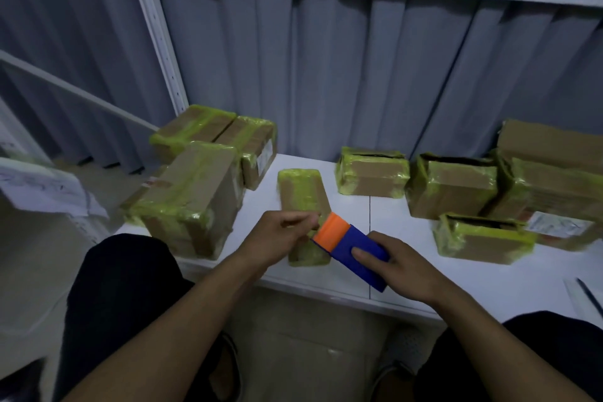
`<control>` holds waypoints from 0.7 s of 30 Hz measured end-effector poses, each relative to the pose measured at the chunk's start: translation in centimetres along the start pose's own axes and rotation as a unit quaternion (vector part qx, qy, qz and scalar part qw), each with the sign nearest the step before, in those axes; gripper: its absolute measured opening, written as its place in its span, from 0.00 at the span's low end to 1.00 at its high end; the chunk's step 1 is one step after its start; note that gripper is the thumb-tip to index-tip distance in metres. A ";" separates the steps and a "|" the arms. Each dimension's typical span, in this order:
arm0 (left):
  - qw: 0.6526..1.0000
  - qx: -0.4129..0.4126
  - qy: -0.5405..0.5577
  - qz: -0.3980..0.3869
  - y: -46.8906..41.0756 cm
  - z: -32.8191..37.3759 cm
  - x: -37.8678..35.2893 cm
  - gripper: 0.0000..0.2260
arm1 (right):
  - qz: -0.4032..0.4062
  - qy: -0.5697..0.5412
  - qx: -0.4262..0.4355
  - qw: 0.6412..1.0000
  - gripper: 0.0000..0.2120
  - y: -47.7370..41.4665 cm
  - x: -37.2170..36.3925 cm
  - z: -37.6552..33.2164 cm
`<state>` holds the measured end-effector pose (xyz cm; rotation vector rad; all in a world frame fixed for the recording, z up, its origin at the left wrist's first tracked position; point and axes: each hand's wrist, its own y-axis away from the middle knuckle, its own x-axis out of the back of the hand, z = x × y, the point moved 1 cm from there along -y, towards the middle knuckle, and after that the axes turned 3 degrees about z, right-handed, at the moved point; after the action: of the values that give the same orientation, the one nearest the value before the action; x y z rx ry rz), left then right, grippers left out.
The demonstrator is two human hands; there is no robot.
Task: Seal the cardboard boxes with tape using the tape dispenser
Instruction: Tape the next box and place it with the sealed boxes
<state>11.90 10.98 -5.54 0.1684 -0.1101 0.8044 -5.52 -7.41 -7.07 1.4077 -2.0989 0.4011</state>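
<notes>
My right hand (396,263) grips a blue tape dispenser (362,253) with an orange front end, held low over the white shelf (489,281). Its orange end meets a long narrow cardboard box (301,196) wrapped in yellow-green tape, which lies in front of me. My left hand (280,232) is at that orange end over the box, fingers curled as if pinching the tape end; the tape itself is too faint to tell. The near part of the narrow box is hidden behind the dispenser and my left hand.
A stack of taped boxes (195,186) stands at the shelf's left end. Several more boxes (452,188) with split tops sit at the back right, one (483,238) nearer the front. Grey curtain behind, a white upright post (160,39) at left. My knees are below the shelf edge.
</notes>
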 end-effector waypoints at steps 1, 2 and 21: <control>1.000 0.000 0.014 -0.008 0.2 0.0 0.0 0.09 | -0.006 -0.012 0.005 1.000 0.16 0.0 0.0 0.0; 0.999 0.003 0.033 -0.015 0.5 0.2 0.1 0.08 | -0.011 -0.024 0.008 1.000 0.16 0.1 -0.1 0.0; 0.997 0.033 0.045 0.055 0.0 -0.8 0.7 0.03 | -0.024 -0.052 0.025 0.998 0.16 -0.1 -0.9 -1.0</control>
<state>12.39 11.61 -6.24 0.1901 -0.0076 0.9240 -4.89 -6.24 -6.88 1.5333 -2.1465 0.3702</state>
